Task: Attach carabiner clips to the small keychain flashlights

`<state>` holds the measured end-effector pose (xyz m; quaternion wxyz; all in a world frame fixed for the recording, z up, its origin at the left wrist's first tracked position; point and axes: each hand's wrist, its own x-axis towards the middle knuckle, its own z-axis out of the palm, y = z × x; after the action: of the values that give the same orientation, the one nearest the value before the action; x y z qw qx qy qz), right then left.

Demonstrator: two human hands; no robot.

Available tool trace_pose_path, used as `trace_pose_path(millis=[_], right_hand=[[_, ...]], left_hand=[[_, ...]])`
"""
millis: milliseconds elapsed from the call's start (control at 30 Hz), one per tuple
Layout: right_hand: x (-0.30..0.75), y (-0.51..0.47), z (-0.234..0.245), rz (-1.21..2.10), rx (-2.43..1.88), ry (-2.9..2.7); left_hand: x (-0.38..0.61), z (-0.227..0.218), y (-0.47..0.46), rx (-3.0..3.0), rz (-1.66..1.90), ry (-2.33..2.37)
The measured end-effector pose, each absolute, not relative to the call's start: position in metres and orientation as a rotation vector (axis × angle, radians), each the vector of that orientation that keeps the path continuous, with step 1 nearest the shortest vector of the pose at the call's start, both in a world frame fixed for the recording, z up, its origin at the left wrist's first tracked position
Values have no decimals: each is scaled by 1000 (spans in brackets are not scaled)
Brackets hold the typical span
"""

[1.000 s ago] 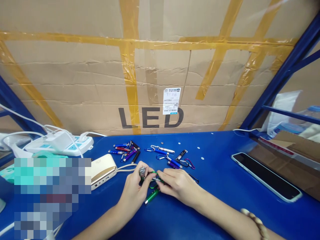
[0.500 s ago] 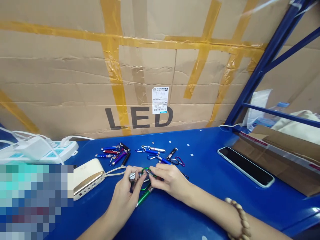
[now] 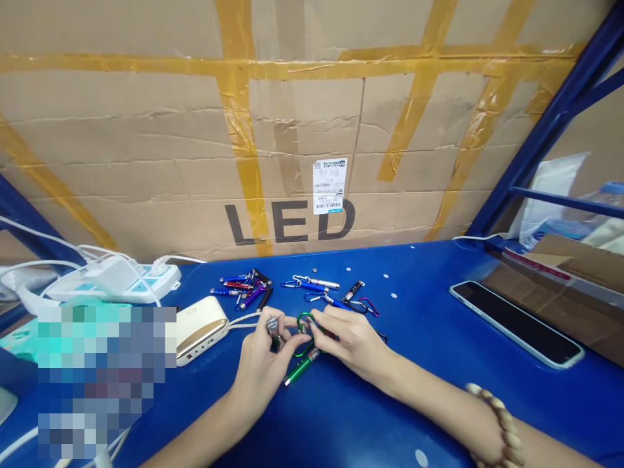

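Between left hand (image 3: 263, 370), right hand (image 3: 348, 344): green carabiner (image 3: 305, 314), green penlight (image 3: 298, 368) below.

Taped cardboard wall (image 3: 292, 130), blue steel shelving (image 3: 546, 136)

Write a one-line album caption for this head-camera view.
Left hand and right hand handle a green carabiner above a blue workbench, with keychain flashlights scattered nearby.

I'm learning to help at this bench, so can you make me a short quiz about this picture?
1. Which wrist, left or right, wears the beaded bracelet?
2. True or false: the green mini flashlight lies on the blue table, close to the left hand and the right hand.
3. What word is printed on the cardboard carton?

Key: 1. Right. 2. True. 3. LED.
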<state>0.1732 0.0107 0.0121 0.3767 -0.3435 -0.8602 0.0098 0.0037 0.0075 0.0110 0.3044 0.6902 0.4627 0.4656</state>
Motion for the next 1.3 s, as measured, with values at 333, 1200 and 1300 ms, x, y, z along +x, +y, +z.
trace_pose_path(millis=[333,1200,1300], right_hand=[[177,11,17,-165,-848,-2196],[177,9,16,312,-892,-2087],[175,8,14,364,-945,-2060]], left_hand=[[11,11,7,1705,967,1133],[6,13,11,1773,1157,1147],[6,13,10,1813,1143,1140]])
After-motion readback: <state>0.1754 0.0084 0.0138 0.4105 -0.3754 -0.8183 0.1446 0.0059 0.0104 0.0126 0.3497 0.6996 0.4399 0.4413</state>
